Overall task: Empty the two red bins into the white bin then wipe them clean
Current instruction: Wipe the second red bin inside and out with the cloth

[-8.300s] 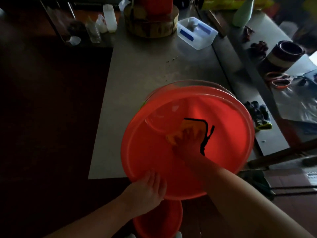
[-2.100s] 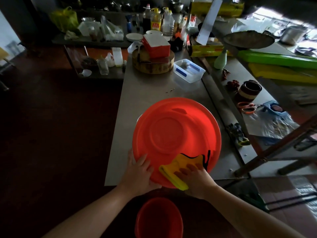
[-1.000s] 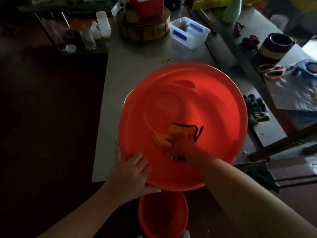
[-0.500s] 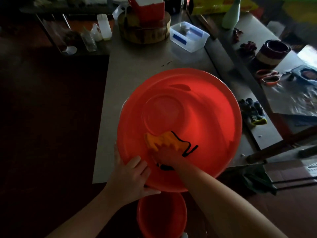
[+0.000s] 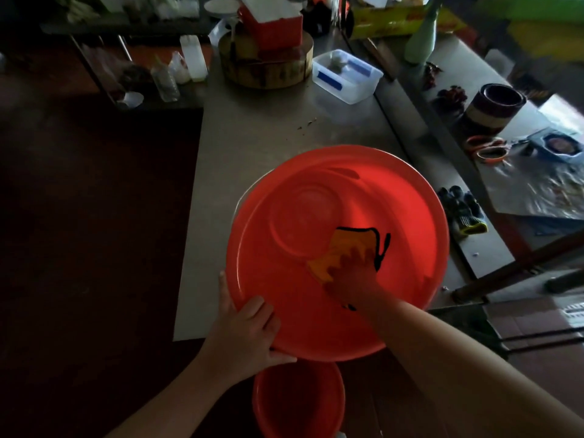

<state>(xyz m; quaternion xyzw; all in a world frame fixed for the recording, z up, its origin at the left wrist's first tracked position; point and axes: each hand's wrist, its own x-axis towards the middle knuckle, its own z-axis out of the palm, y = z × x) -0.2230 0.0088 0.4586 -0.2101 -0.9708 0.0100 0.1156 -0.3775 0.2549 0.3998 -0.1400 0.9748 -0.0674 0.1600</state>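
Inside the red bin clutched by the left hand, the cloth has been swept rightward under the flat right hand; wiping seems unfinished.

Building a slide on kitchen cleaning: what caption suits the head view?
Left hand grips the rim of a red bin while the right hand presses a yellow cloth inside it.

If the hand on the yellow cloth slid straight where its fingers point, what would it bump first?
Probably the raised round ring in the bottom of the big red basin; the right hand points there, with the yellow cloth ahead.
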